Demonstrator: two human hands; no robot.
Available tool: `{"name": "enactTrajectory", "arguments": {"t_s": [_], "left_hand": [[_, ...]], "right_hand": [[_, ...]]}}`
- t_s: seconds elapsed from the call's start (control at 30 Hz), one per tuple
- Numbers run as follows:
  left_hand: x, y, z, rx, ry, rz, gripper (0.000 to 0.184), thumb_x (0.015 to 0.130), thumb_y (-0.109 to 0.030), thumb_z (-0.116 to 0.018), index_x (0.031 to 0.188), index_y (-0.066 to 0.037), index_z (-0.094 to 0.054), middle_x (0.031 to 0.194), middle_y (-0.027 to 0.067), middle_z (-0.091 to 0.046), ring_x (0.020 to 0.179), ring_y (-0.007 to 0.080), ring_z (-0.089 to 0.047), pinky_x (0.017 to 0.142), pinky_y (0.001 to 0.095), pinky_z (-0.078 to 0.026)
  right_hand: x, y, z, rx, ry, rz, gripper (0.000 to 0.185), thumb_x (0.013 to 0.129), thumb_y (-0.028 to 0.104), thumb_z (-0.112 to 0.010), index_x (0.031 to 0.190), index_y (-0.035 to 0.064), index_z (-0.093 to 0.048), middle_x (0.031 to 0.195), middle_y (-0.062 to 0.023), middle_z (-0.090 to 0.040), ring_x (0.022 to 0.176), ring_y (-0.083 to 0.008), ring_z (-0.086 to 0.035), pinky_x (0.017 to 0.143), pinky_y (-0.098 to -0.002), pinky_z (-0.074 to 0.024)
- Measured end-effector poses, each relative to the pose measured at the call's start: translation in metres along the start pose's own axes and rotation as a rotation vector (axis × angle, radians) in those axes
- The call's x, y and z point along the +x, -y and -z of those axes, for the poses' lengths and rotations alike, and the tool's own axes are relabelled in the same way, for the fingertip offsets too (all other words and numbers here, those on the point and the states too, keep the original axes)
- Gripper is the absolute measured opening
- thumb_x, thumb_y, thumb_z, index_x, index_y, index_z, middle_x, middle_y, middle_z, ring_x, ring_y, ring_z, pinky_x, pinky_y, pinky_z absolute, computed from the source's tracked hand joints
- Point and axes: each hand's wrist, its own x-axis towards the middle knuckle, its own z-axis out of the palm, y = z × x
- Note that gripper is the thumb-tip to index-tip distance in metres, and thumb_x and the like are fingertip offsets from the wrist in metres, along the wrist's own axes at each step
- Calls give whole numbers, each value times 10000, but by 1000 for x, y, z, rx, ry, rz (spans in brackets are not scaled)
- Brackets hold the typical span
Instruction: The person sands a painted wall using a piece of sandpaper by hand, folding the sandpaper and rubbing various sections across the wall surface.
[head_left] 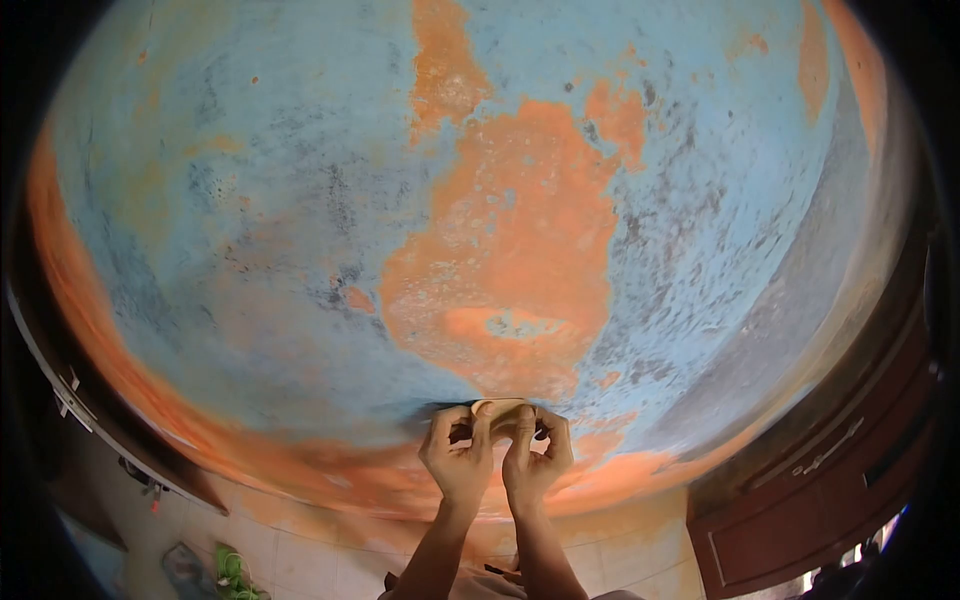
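Work at a table seen from above, L to R. Far L, low: a green item [232, 572], too small to ID, near the pale tiled floor [625, 555] beyond the table edge. Centre: the table [300, 270], a broad top w/ worn blue & orange paint; its near edge curves below the wrists, prob. lens distortion. L hand [460, 465]: fingers curled, thumb raised against the inner side of the pale piece [505, 409], pinching its L end. The piece, thin & curved, is held betw. both hands over the near part of the tabletop; material unclear, & whether it touches the top can't be told. R hand [535, 465]: near mirror of the L, thumb up, fingers bent, gripping the R end. Progress (judgement): handling appears under way, i.e. the piece is gripped at both ends & not yet set down; how much is done vs. left can't be told from this view. Far R: a dark red-brown cabinet [780, 520] w/ a pale handle, beyond the table edge.
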Motion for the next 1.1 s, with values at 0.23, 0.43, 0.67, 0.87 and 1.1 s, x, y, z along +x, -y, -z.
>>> {"name": "enactTrajectory", "arguments": {"t_s": [0.23,0.43,0.67,0.87,1.1], "left_hand": [[-5,-11,-7,42,-8,-33,148,837,-74,-717,806,-10,-588,683,93,-631,593,169,-632,546,288,-496],[-12,5,-5,173,49,-60,192,868,-113,-691,755,-5,-579,640,98,-594,512,187,-538,484,305,-426],[-17,9,-3,52,21,-201,170,872,-94,-671,752,0,-595,632,91,-576,503,182,-511,468,292,-402],[-20,17,-1,36,0,-223,203,908,-102,-633,747,8,-576,619,91,-559,506,146,-495,475,277,-396],[-10,5,-1,56,143,19,257,986,-133,-496,790,29,-531,605,140,-527,488,200,-489,468,326,-382]], "right_hand": [[-2,12,-5,86,21,-100,116,892,94,-660,840,3,-610,696,-66,-632,558,-106,-526,526,-242,-419],[-3,-5,2,-93,0,-50,124,902,99,-651,856,-13,-626,692,-65,-645,586,-96,-568,522,-252,-444],[-2,-9,1,-20,-48,-125,160,925,128,-633,875,-23,-611,712,-75,-658,586,-101,-577,517,-252,-463],[2,-3,1,124,-93,-187,170,944,129,-603,924,-30,-549,700,-82,-643,586,-86,-583,509,-215,-455],[-8,-9,-1,100,-131,-53,148,981,114,-513,918,-19,-524,695,-59,-597,565,-84,-536,515,-219,-423]]}}
